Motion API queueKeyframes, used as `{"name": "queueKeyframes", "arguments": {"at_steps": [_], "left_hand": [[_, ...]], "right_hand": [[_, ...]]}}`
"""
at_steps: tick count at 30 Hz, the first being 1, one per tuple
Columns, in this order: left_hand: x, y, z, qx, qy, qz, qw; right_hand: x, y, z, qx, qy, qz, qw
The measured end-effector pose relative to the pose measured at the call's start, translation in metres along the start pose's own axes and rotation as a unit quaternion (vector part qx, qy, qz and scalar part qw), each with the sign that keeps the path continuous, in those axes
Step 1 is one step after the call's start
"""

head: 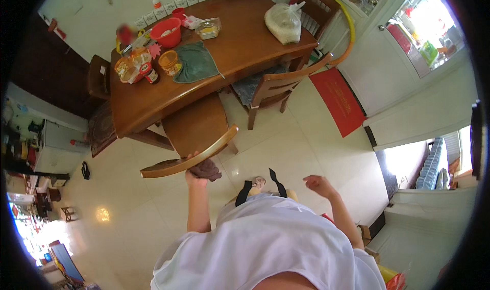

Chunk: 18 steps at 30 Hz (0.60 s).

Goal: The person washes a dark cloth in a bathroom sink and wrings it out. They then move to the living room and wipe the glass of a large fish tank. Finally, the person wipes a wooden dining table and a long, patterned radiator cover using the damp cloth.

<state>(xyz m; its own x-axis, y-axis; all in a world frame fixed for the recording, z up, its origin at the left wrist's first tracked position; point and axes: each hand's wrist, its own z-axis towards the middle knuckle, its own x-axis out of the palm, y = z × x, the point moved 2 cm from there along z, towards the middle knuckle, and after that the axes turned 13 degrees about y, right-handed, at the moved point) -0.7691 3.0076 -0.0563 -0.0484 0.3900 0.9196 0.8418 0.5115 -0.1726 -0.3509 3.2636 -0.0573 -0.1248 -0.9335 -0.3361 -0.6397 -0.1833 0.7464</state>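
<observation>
My left hand [196,178] is at the backrest of a wooden chair [191,160], with a dark brown cloth [206,170] bunched in its grip. The cloth lies against the lower edge of the top rail, and part of the fingers is hidden behind the rail. To the right, away from any furniture, my right hand [318,185] hangs over the floor with its fingers curled; nothing shows in it. The chair's seat [199,121] reaches partly under the wooden dining table [237,26].
On the table are a red plastic basin [166,33], a green cloth [197,62], jars, a clear food container [208,28] and a knotted bag of white grains [284,22]. A second chair [281,81] stands right, near a red doormat [338,101]. Black straps hang by my legs.
</observation>
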Motion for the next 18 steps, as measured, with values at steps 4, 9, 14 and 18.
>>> {"name": "queueKeyframes", "arguments": {"at_steps": [4,9,14,18], "left_hand": [[-0.07,-0.019,-0.037,0.16,-0.048,-0.016,0.986],[-0.057,-0.01,-0.115,0.26,-0.157,-0.017,0.953],[-0.073,0.017,-0.194,0.316,-0.209,0.046,0.924],[-0.068,0.053,-0.229,0.361,-0.297,0.131,0.874]], "right_hand": [[-0.082,-0.017,0.05,-0.117,0.008,0.178,0.977],[-0.166,0.02,0.109,-0.064,-0.051,0.307,0.948],[-0.208,0.025,0.14,-0.01,-0.072,0.291,0.954],[-0.252,-0.001,0.146,0.011,-0.058,0.267,0.962]]}}
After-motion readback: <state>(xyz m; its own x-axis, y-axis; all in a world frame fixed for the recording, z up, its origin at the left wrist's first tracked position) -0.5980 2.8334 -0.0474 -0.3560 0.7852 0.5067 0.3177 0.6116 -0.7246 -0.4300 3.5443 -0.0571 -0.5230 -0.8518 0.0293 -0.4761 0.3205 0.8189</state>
